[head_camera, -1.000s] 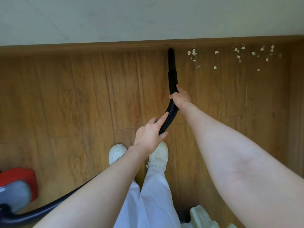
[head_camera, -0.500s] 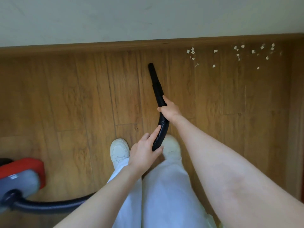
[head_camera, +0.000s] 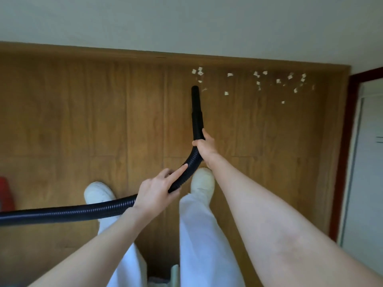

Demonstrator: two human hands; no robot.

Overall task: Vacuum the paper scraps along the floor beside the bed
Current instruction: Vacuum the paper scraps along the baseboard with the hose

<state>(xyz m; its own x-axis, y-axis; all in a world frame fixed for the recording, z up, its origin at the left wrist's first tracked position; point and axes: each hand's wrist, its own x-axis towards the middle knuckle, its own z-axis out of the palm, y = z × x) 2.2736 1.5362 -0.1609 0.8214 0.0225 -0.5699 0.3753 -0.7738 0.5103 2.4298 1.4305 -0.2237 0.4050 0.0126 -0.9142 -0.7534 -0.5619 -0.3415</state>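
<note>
A black ribbed vacuum hose (head_camera: pixel 192 158) curves up from the left edge to a smooth black nozzle (head_camera: pixel 195 98) pointing toward the wall. My right hand (head_camera: pixel 204 147) grips the hose just below the nozzle. My left hand (head_camera: pixel 156 190) holds the hose lower down, its index finger stretched along it. Several small white paper scraps (head_camera: pixel 257 79) lie scattered on the wooden floor by the baseboard, up and to the right of the nozzle tip. The nearest scraps (head_camera: pixel 198 72) sit just beyond the tip.
A pale wall (head_camera: pixel 186 23) meets a wooden baseboard (head_camera: pixel 124 53) at the top. The red vacuum body (head_camera: pixel 5 193) shows at the left edge. A dark red door frame (head_camera: pixel 350 141) stands at the right. My white shoes (head_camera: pixel 203 181) and white trousers are below.
The view shifted right and the nozzle swung right, now close below the leftmost scraps. The hose trails further left, and the red vacuum body has slid almost out of view.
</note>
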